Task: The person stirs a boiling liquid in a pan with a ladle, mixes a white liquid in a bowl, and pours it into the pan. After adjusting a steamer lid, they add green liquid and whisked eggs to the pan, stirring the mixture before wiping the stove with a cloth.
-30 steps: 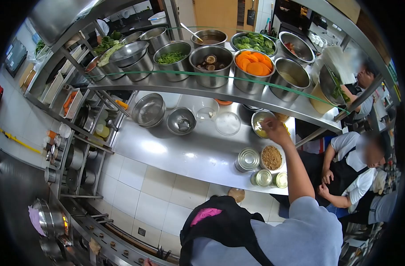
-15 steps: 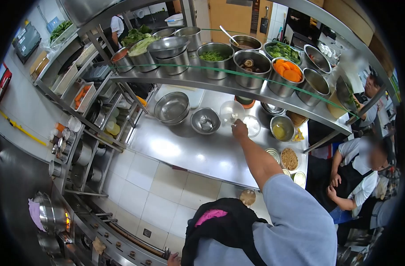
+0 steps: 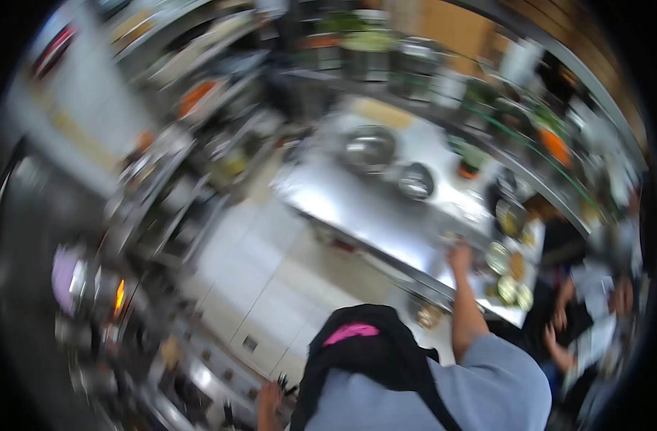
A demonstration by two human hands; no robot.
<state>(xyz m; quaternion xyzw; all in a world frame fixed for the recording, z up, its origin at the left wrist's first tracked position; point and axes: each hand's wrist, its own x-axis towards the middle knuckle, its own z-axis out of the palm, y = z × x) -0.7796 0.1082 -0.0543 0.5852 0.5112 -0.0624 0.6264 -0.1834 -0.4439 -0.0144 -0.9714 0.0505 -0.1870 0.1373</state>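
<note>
Motion smears this view. Over the front of the steel counter [image 3: 386, 215], my right hand [image 3: 457, 253] has its fingers closed at the edge of a faint, see-through plastic bowl [image 3: 449, 235]. Further back on the steel surface lie a clear round piece [image 3: 473, 208], a small metal bowl [image 3: 415, 181] and a larger metal bowl [image 3: 369, 149]. My left hand [image 3: 270, 394] is low beside the stove's front edge, close to a dark-handled object [image 3: 288, 386]; its fingers are too blurred to make out.
Open tins [image 3: 508, 289] stand at the counter's right end. Food pots [image 3: 368, 54] line the overhead shelf. A flame [image 3: 119, 296] burns beside a steel pot [image 3: 91, 287] on the left. Another person [image 3: 590, 302] stands at the right. A storage rack [image 3: 199, 179] is at the left.
The view has swung, so the counter now slants down to the right. My right hand has drawn back from mid-counter toward its front edge. More of my left hand shows.
</note>
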